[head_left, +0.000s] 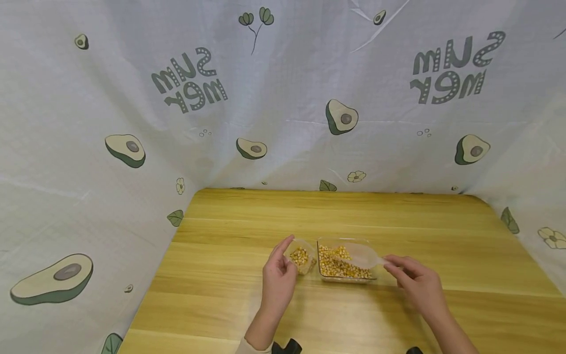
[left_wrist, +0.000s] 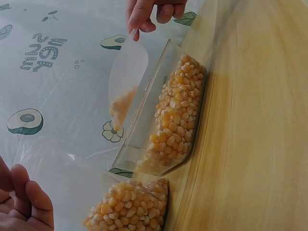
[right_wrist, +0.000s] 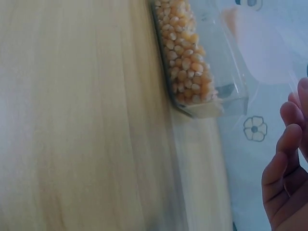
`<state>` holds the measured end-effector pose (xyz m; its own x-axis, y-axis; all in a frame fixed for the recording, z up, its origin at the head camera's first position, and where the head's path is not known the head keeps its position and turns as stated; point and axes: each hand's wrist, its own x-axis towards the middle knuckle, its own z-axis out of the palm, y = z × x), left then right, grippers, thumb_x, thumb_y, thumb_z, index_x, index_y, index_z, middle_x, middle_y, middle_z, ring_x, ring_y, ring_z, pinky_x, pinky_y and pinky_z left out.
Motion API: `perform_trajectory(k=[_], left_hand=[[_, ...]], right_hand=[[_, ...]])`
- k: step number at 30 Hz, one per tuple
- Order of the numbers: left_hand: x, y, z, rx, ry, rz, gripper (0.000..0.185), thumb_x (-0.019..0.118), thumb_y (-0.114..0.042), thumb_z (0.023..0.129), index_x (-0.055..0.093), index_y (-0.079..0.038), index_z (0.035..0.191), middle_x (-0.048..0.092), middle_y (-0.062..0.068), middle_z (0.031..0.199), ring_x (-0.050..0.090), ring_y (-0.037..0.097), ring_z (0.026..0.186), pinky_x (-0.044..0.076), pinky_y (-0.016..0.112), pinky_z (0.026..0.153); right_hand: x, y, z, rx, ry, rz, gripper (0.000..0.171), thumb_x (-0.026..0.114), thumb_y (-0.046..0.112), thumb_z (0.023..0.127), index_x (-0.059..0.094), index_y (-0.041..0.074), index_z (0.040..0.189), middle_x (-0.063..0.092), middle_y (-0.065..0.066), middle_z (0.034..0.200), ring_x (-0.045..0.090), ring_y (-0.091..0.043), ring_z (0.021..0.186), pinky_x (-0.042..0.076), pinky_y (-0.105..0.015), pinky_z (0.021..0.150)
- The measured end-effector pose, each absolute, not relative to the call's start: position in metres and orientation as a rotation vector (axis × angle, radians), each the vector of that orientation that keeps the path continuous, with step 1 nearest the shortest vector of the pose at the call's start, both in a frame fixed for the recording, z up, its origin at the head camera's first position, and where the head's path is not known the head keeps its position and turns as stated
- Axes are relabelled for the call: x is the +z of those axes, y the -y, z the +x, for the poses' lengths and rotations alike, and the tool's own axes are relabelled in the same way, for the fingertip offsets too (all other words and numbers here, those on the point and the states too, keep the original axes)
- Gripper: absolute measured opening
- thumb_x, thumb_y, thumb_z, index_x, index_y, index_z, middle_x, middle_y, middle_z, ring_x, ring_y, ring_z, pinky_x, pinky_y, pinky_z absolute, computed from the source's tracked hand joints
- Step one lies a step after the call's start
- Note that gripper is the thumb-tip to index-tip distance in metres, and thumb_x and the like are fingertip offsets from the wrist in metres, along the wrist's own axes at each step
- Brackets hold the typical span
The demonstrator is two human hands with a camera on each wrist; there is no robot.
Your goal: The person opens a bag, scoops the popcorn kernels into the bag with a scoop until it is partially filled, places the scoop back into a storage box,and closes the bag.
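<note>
The right hand [head_left: 417, 282] pinches a clear scoop [head_left: 360, 255] over the corn tray [head_left: 347, 278]; the left hand [head_left: 278, 275] grips the small cup [head_left: 301, 259] just beside the tray. Tilting the scoop early could spill kernels [head_left: 338, 268] onto the table [head_left: 398, 221].

Makeshift recording booth, not lived-in room: pale wooden tabletop [head_left: 398, 216] enclosed on three sides by hung white avocado-print "SUMMER" plastic sheeting [head_left: 283, 98].
</note>
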<state>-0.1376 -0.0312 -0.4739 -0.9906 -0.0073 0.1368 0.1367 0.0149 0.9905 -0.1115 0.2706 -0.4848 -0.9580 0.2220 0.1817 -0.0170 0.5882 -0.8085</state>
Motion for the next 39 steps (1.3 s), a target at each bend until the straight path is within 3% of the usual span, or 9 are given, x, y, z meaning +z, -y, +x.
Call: perform_trajectory(k=[9, 20, 28, 39], left_hand=[[-0.474, 0.032, -0.137, -2.11, 2.17, -0.139, 0.063, 0.046, 0.012, 0.09, 0.057, -0.023, 0.14, 0.05, 0.008, 0.148, 0.032, 0.0, 0.049, 0.03, 0.013, 0.047], [-0.474, 0.033, -0.137, -2.106, 2.159, -0.141, 0.063, 0.046, 0.012, 0.09, 0.057, -0.024, 0.141, 0.05, 0.008, 0.148, 0.031, 0.001, 0.049, 0.031, 0.014, 0.047], [-0.474, 0.033, -0.137, -2.101, 2.169, -0.146, 0.063, 0.047, 0.012, 0.09, 0.056, -0.024, 0.142, 0.05, 0.009, 0.146, 0.032, 0.001, 0.05, 0.031, 0.014, 0.047], [-0.474, 0.034, -0.138, -2.09, 2.169, -0.193, 0.064, 0.046, 0.012, 0.09, 0.054, -0.021, 0.143, 0.049, 0.011, 0.149, 0.033, 0.0, 0.05, 0.032, 0.013, 0.047]], right_hand=[[-0.472, -0.265, -0.109, 1.274, 2.528, -0.092, 0.02, 0.07, 0.017, 0.093, 0.076, 0.008, 0.11, 0.062, 0.007, 0.073, 0.048, -0.009, 0.056, 0.039, -0.025, 0.047], [-0.452, -0.249, -0.107, 1.318, 2.467, 0.011, 0.016, 0.069, 0.012, 0.093, 0.076, 0.007, 0.106, 0.059, 0.014, 0.071, 0.047, -0.009, 0.055, 0.038, -0.026, 0.047], [-0.441, -0.239, -0.106, 1.462, 2.386, 0.115, 0.017, 0.067, 0.001, 0.092, 0.074, -0.001, 0.107, 0.059, 0.014, 0.071, 0.047, -0.011, 0.058, 0.038, -0.029, 0.049], [-0.434, -0.226, -0.111, 1.42, 2.373, 0.193, 0.016, 0.068, -0.001, 0.09, 0.076, 0.002, 0.103, 0.06, 0.015, 0.073, 0.047, -0.009, 0.056, 0.038, -0.027, 0.047]])
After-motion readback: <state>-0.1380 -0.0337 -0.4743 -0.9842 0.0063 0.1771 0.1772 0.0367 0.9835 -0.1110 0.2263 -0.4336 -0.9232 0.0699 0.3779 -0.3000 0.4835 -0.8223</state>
